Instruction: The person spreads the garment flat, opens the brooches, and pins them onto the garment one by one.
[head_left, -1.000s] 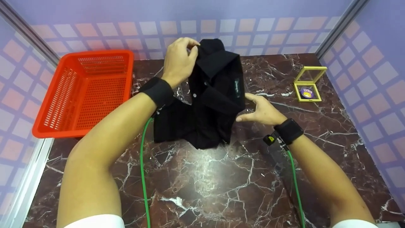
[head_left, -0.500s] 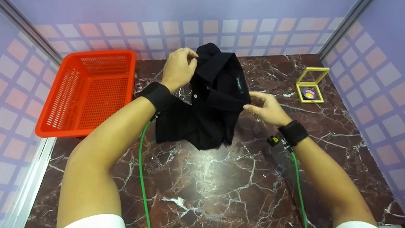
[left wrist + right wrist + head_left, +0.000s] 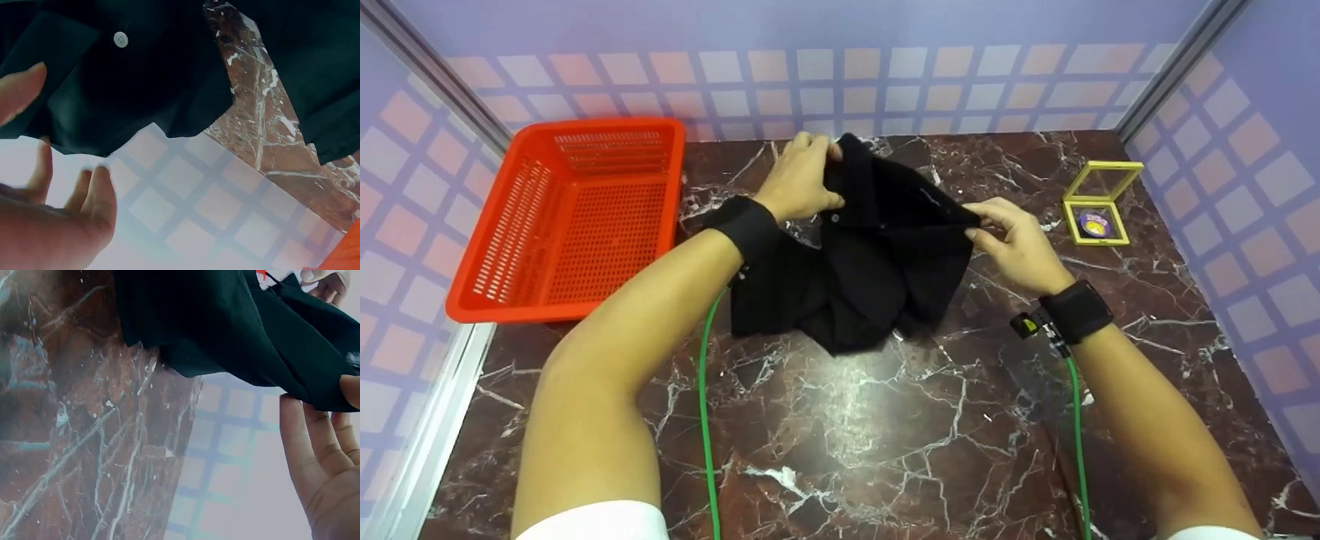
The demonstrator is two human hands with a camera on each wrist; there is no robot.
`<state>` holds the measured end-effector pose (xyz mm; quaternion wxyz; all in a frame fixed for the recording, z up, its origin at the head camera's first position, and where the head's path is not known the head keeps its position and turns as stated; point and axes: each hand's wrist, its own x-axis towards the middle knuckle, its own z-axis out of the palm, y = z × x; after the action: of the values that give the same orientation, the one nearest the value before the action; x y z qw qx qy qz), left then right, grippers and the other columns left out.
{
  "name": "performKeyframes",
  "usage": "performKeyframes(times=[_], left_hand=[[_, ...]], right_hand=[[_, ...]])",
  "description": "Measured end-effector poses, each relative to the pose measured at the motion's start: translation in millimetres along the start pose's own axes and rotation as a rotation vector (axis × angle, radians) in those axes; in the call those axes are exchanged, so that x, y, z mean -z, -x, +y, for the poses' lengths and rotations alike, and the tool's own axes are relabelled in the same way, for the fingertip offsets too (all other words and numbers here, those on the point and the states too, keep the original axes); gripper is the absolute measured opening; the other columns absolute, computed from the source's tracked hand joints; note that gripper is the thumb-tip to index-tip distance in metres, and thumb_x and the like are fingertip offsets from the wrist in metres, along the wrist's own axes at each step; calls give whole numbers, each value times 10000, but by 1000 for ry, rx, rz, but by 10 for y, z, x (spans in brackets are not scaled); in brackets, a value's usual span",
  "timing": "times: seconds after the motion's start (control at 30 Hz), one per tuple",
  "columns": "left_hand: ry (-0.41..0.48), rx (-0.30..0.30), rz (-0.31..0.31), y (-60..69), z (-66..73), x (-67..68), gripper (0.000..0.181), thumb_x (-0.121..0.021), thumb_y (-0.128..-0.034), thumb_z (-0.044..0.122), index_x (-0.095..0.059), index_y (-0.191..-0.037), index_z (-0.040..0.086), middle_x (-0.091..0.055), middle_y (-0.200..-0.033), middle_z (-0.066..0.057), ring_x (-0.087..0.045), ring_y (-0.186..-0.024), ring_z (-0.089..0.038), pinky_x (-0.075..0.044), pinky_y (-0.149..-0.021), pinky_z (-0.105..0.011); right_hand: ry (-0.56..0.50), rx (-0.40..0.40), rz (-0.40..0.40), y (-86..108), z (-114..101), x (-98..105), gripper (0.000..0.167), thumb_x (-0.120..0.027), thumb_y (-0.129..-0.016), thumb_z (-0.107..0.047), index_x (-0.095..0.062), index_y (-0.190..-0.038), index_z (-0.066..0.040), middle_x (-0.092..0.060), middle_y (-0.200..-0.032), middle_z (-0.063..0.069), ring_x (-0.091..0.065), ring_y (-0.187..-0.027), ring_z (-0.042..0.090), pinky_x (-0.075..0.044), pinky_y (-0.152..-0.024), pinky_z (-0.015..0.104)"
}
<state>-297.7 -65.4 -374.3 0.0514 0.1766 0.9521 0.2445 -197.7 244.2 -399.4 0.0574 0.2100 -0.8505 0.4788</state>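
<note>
A black shirt with a collar, white buttons and a neck label lies bunched on the marbled table, its collar end raised. At the collar's left side, my left hand has the thumb in front of the cloth and a fingertip at its edge. The left wrist view shows the thumb over the cloth beside a white button, other fingertips free below. My right hand pinches the collar's right corner, thumb on one side and fingers on the other, as the right wrist view also shows.
An orange-red plastic basket stands at the left. At the right sits a small yellow-framed case, lid raised, with a purple round piece inside. Tiled-pattern walls border the table. Green cables run from both wrists.
My right hand has come onto the collar from beside it and drawn its corner right, stretching the opening. The left hand has moved down and slightly right, and the collar's top has lowered.
</note>
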Motion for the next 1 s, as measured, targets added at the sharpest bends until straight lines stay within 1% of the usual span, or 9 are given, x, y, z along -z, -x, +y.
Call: performKeyframes(times=[0.07, 0.17, 0.23, 0.33, 0.43, 0.57, 0.7, 0.8, 1.0], left_hand=[[29, -1, 13, -26, 23, -23, 824, -843, -808, 245, -405, -1498, 141, -368, -1510, -126, -356, -1391, -280, -278, -1169, -403], [58, -59, 8, -62, 38, -39, 931, -837, -824, 240, -300, -1584, 218, -294, -1605, -77, -272, -1466, -253, -198, -1204, -414], [56, -130, -10, -85, 27, -42, 861, -827, -836, 237, -366, -1563, 229, -322, -1608, -53, -265, -1477, -254, -170, -1210, -434], [34, -236, -32, -115, -8, -45, 663, -819, -847, 232, -544, -1446, 160, -484, -1506, -60, -378, -1418, -262, -217, -1195, -426], [8, -286, -29, -144, -49, -60, 524, -828, -840, 232, -649, -1313, 93, -585, -1388, -80, -469, -1340, -271, -279, -1165, -393], [-7, -277, -29, -168, -89, -102, 510, -836, -829, 257, -669, -1280, 86, -536, -1438, -110, -439, -1368, -302, -277, -1168, -415], [-21, -258, -36, -166, -106, -135, 563, -819, -848, 293, -635, -1367, 177, -391, -1573, -95, -332, -1451, -323, -224, -1189, -490], [-28, -266, -21, -160, -108, -158, 583, -810, -856, 301, -616, -1401, 227, -330, -1614, -73, -283, -1480, -314, -200, -1194, -516], [-26, -330, 1, -206, -115, -245, 584, -844, -815, 295, -658, -1346, 139, -434, -1553, -52, -335, -1455, -264, -247, -1173, -465]], right_hand=[[16, 16, 2, -15, -3, 13, 312, -610, -909, 146, -659, -1214, 102, -622, -1096, 221, -603, -931, 160, -515, -759, 152], [45, 38, 17, -44, 63, 27, 310, -626, -900, 147, -670, -1202, 95, -632, -1105, 229, -595, -949, 162, -507, -802, 182], [69, 52, 30, -71, 157, 34, 311, -641, -899, 133, -678, -1203, 81, -640, -1115, 230, -592, -962, 172, -491, -832, 218], [89, 58, 39, -112, 318, 53, 317, -664, -903, 95, -694, -1213, 36, -651, -1127, 199, -581, -978, 161, -467, -863, 249], [86, 54, 39, -150, 408, 87, 315, -678, -911, 61, -710, -1216, -13, -657, -1114, 143, -586, -968, 120, -475, -832, 221], [83, 54, 33, -184, 456, 128, 307, -675, -924, 36, -719, -1214, -54, -646, -1087, 93, -607, -954, 88, -496, -770, 181], [86, 62, 25, -232, 472, 148, 300, -666, -936, 22, -716, -1218, -67, -641, -1085, 81, -616, -937, 58, -499, -764, 179], [84, 60, 25, -272, 470, 165, 293, -664, -943, 8, -715, -1221, -72, -643, -1088, 79, -620, -931, 45, -508, -786, 181], [81, 29, 60, -306, 471, 236, 264, -666, -943, 7, -714, -1199, -37, -655, -1055, 98, -646, -910, 98, -526, -801, 174]])
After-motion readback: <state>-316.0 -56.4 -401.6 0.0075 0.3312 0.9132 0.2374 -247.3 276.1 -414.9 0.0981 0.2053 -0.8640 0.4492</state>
